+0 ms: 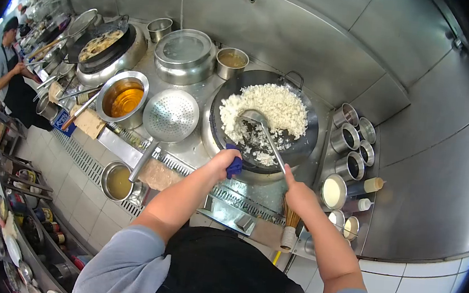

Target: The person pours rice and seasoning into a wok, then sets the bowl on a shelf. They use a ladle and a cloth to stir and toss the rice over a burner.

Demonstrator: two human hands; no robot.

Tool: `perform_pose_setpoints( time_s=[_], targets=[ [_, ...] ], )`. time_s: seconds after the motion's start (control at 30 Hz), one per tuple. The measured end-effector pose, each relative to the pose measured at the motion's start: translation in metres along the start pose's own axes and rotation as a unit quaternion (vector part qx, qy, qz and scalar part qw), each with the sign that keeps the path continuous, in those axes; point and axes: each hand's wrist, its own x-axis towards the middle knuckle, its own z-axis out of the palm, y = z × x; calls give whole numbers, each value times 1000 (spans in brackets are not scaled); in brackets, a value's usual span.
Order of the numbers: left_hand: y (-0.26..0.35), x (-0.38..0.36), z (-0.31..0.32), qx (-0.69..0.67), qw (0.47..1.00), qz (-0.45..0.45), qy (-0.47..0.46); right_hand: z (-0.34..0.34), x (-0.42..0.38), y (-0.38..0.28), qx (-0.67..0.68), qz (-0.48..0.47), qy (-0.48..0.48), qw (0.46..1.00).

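A large dark wok sits on the burner in front of me, with white rice heaped toward its far side and scattered grains lower down. My right hand is closed around the long handle of a ladle, whose bowl lies in the rice. My left hand is closed on a folded blue cloth at the wok's near left rim. The cloth hides whether there is a handle beneath it. A bamboo brush stands just below my right hand.
Left of the wok are a perforated skimmer, a pot of amber oil, a lidded steel pot and another wok. Several seasoning containers and squeeze bottles line the right side. A co-worker stands at far left.
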Motion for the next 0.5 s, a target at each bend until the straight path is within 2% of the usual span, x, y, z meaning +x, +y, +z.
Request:
perform_pose_setpoints(
  time_s=[0.1,0.17,0.2,0.3,0.37,0.5],
  targets=[
    [-15,17,1,-62,997,47,24,-5,-22,5,1,-14,-8,1000],
    [-17,12,9,-80,995,53,36,-28,-64,25,-37,-8,-101,994],
    [-17,9,11,-97,992,58,46,-28,-61,26,-40,-12,-101,994],
    [-18,4,16,-95,994,47,21,-6,-35,25,-30,-23,-66,997],
    [-19,3,23,-100,993,56,38,16,13,6,18,-33,33,999],
    [-21,5,25,-106,989,71,72,20,5,-18,17,-10,0,1000]
  ],
)
